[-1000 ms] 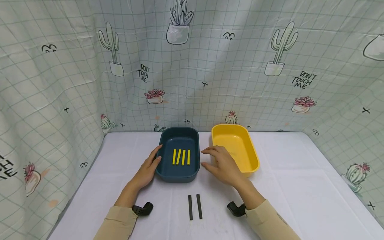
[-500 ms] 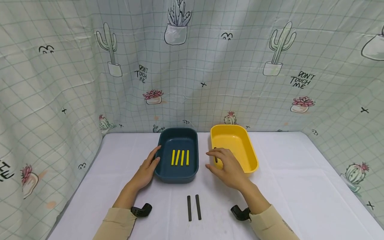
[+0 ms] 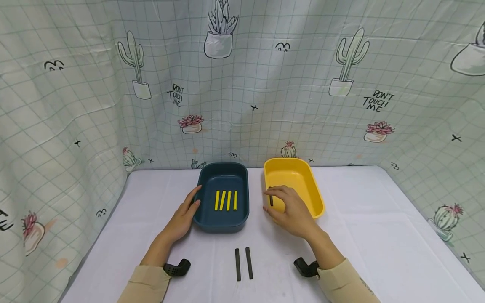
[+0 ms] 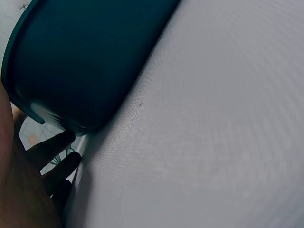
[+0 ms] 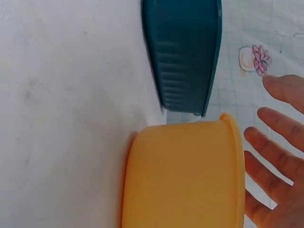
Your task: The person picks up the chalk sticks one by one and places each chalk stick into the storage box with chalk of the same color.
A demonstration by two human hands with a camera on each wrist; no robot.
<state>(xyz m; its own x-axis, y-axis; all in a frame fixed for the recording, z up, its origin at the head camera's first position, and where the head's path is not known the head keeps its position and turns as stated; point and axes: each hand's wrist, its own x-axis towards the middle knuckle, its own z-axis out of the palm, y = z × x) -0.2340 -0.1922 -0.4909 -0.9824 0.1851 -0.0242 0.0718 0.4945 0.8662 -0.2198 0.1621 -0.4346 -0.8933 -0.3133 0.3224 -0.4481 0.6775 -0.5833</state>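
Note:
My left hand (image 3: 179, 221) rests against the left wall of a dark blue plastic bin (image 3: 222, 224). In the left wrist view its loose fingers (image 4: 61, 170) lie outside the bin near a corner. Inside that bin several short yellow sticks (image 3: 228, 200) lie side by side. My right hand (image 3: 291, 212) is over the near left side of a yellow bin (image 3: 316, 189), fingers apart and nothing held. One dark stick (image 3: 270, 198) is in the yellow bin by its left wall, partly hidden by that hand. In the right wrist view the spread fingers (image 5: 266, 175) are beside the yellow rim.
Two dark sticks (image 3: 243, 263) lie near each other on the white tablecloth (image 3: 212, 277), in front of the bins. A narrow gap separates the bins. A cactus-patterned grid curtain (image 3: 246, 84) rises behind the table and along both sides.
My right hand has shifted slightly to the right, further over the yellow bin, and the dark stick in it has come into sight. The left hand has stayed at the blue bin.

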